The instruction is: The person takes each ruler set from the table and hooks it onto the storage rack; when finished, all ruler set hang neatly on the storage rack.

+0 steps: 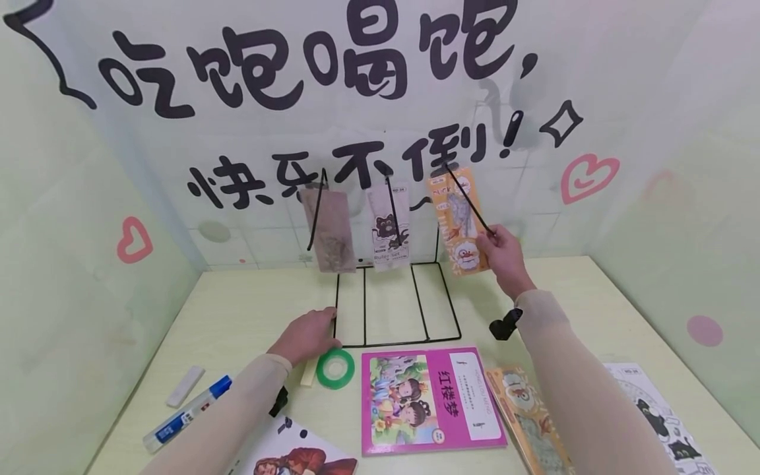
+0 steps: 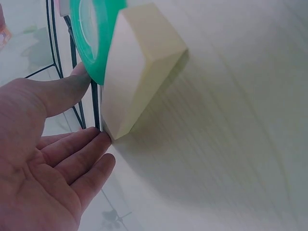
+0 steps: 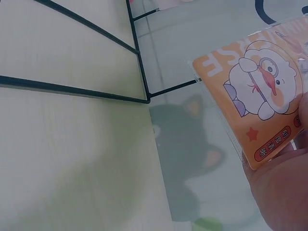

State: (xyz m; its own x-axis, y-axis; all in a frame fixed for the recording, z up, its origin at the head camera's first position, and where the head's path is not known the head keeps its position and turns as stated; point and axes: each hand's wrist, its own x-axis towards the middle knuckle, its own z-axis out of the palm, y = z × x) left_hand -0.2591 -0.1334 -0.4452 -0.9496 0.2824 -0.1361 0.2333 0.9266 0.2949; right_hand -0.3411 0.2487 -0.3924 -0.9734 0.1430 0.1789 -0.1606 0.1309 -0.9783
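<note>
My right hand (image 1: pixel 506 258) pinches the lower right edge of an orange duck-print ruler set packet (image 1: pixel 460 227), at the tip of the rack's right hook. The right wrist view shows the packet (image 3: pixel 262 84) with thumb and fingers at its edge. Beside it on the other hooks hang a white cat-print ruler set packet (image 1: pixel 388 227) and a pinkish packet (image 1: pixel 328 231). My left hand (image 1: pixel 305 338) touches the left side of the black wire rack's base (image 1: pixel 410 342), fingers fairly straight. Near its thumb are a green tape roll (image 1: pixel 336 368) and a pale block-shaped eraser (image 2: pixel 139 53).
A pink picture book (image 1: pixel 433 402) lies in front of the rack. More orange packets (image 1: pixel 531 422) and a white cat-print packet (image 1: pixel 665 415) lie at the right. At the left are a blue-capped glue pen (image 1: pixel 187 412), a white eraser (image 1: pixel 185 386) and another book (image 1: pixel 297 455).
</note>
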